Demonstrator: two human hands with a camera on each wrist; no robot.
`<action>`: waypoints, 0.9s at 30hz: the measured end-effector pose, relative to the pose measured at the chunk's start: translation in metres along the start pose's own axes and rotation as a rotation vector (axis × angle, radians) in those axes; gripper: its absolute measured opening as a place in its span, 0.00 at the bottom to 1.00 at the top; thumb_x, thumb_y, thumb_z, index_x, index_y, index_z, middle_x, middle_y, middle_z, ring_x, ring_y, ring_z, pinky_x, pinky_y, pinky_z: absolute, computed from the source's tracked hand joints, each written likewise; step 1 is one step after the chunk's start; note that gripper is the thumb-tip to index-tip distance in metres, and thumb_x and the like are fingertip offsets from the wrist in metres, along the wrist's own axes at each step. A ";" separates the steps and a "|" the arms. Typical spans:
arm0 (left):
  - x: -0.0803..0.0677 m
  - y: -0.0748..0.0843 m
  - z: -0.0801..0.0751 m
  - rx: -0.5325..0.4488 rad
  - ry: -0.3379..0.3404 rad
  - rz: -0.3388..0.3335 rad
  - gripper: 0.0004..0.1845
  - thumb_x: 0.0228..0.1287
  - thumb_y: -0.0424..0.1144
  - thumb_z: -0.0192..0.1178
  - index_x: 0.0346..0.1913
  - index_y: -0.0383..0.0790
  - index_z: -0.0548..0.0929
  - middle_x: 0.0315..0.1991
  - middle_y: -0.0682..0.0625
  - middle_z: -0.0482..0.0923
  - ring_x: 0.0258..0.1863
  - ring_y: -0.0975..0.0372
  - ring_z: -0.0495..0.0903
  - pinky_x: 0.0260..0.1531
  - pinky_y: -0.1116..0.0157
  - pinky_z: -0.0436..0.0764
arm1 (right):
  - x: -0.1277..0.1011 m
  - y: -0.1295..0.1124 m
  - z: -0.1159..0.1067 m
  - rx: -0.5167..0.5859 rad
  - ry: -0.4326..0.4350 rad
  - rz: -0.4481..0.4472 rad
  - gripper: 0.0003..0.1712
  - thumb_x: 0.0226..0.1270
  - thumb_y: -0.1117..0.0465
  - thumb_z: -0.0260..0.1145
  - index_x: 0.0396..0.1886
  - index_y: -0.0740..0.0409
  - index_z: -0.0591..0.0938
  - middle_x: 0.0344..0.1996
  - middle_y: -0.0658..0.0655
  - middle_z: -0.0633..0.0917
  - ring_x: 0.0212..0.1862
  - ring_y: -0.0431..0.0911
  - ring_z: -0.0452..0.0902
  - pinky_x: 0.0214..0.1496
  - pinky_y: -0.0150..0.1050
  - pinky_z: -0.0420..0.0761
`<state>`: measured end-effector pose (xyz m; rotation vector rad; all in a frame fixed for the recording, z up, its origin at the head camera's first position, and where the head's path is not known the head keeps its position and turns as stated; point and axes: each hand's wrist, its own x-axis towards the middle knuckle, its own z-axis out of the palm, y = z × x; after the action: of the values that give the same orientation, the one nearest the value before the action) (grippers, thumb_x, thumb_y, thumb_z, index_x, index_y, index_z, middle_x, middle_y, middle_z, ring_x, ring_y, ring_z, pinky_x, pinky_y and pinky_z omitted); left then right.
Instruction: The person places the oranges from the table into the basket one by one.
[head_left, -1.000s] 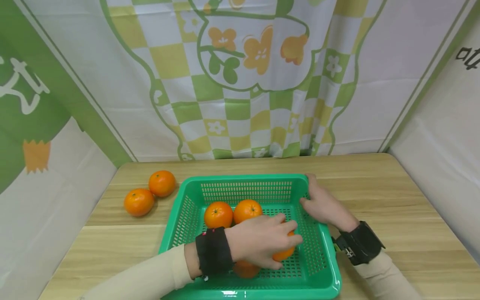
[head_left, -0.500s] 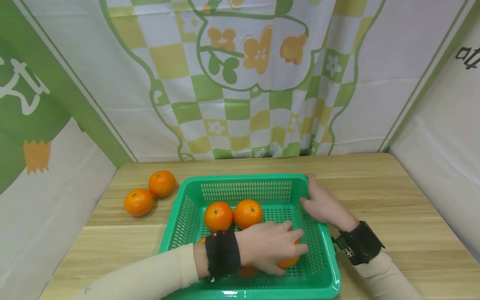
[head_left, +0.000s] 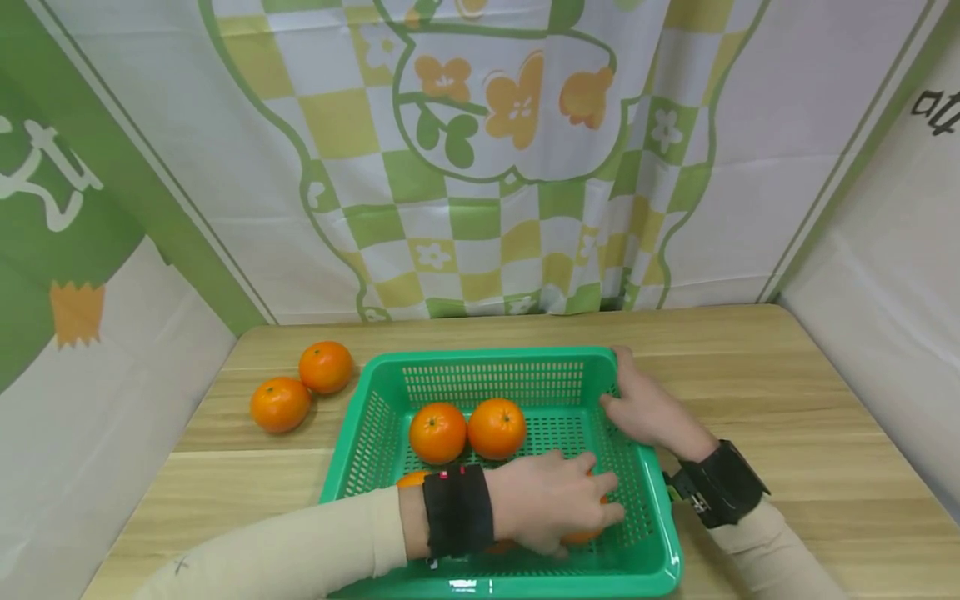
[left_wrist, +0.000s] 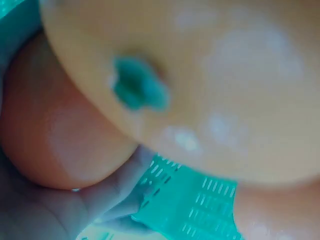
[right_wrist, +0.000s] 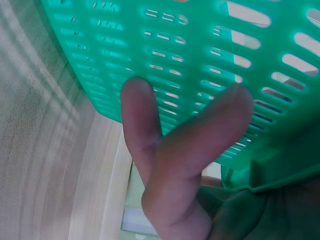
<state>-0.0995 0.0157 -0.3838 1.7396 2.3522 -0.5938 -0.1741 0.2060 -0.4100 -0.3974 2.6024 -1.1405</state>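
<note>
In the head view a green plastic basket (head_left: 491,355) with slotted walls stands on the table. My left hand (head_left: 551,502) reaches down inside it, its fingers curled over an orange (head_left: 582,537) near the right side. The left wrist view shows the held orange (left_wrist: 70,130) against the palm and fingers, while a closer orange with a green stem (left_wrist: 135,85) fills much of that view. My right hand (head_left: 651,410) grips the basket's right rim near the back corner. Seen from the right wrist, two fingers (right_wrist: 202,132) lie along the outside of the slotted wall.
Two oranges, a left one (head_left: 438,433) and a right one (head_left: 497,428), sit side by side in the basket. Another (head_left: 414,478) is partly hidden behind my left wrist. Two more oranges (head_left: 281,405) rest on the wooden table (head_left: 787,433) to the left. A patterned cloth (head_left: 517,208) hangs behind.
My left hand has shifted a little right and toward the front inside the basket, its orange moving along with it. The right hand and the basket stay in place.
</note>
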 end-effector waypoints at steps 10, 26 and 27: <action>0.004 0.008 0.006 0.087 -0.061 0.013 0.42 0.56 0.68 0.73 0.73 0.66 0.72 0.71 0.61 0.73 0.63 0.63 0.76 0.58 0.61 0.88 | 0.000 -0.002 0.000 -0.007 -0.004 -0.002 0.43 0.79 0.67 0.52 0.82 0.72 0.41 0.63 0.83 0.76 0.47 0.56 0.85 0.39 0.44 0.91; 0.008 0.013 0.010 0.185 -0.033 0.019 0.36 0.60 0.63 0.73 0.70 0.67 0.74 0.69 0.63 0.74 0.66 0.62 0.74 0.61 0.58 0.85 | -0.002 -0.003 -0.001 0.003 -0.011 0.017 0.44 0.79 0.66 0.53 0.83 0.70 0.40 0.57 0.81 0.80 0.38 0.51 0.86 0.33 0.42 0.89; 0.008 0.013 0.010 0.179 -0.037 0.016 0.35 0.61 0.63 0.73 0.70 0.68 0.74 0.69 0.63 0.74 0.66 0.62 0.74 0.61 0.58 0.86 | -0.002 -0.003 -0.001 0.001 -0.010 0.018 0.43 0.79 0.66 0.53 0.83 0.70 0.40 0.57 0.81 0.80 0.38 0.51 0.86 0.33 0.42 0.90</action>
<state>-0.0912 0.0223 -0.3986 1.7988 2.3213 -0.8500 -0.1723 0.2050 -0.4071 -0.3778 2.5914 -1.1312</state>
